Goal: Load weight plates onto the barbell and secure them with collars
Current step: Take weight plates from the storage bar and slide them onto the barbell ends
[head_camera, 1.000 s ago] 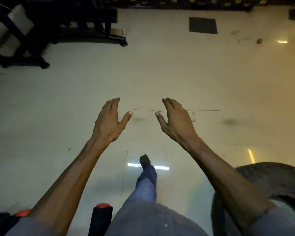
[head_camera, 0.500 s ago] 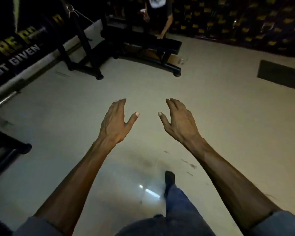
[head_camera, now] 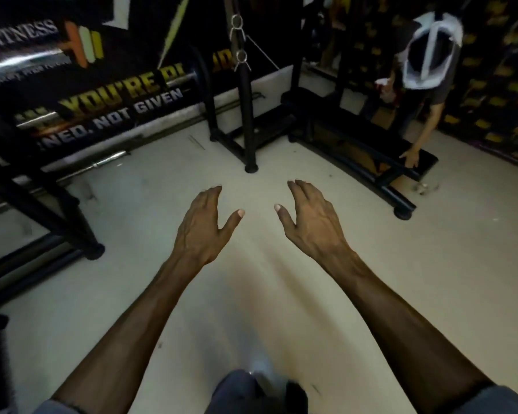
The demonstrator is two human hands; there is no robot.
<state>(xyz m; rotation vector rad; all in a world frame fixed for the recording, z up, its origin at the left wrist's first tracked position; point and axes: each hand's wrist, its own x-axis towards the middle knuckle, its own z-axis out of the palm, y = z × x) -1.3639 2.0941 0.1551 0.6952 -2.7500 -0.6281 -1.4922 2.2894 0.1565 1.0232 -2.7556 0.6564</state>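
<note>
Since half a second back the view has lifted: the black rack [head_camera: 246,121] and bench [head_camera: 356,135] now sit closer and larger, and the foot seen below has slid almost out of frame. Left hand [head_camera: 204,225] and right hand [head_camera: 308,219] hold the same pose, apart, fingers relaxed, gripping nothing. Barbell [head_camera: 108,161] lies on the pale floor [head_camera: 401,279] at ten o'clock from the left hand, well apart (only its chrome end shows). A second person [head_camera: 422,94] bends over the bench at one o'clock.
</note>
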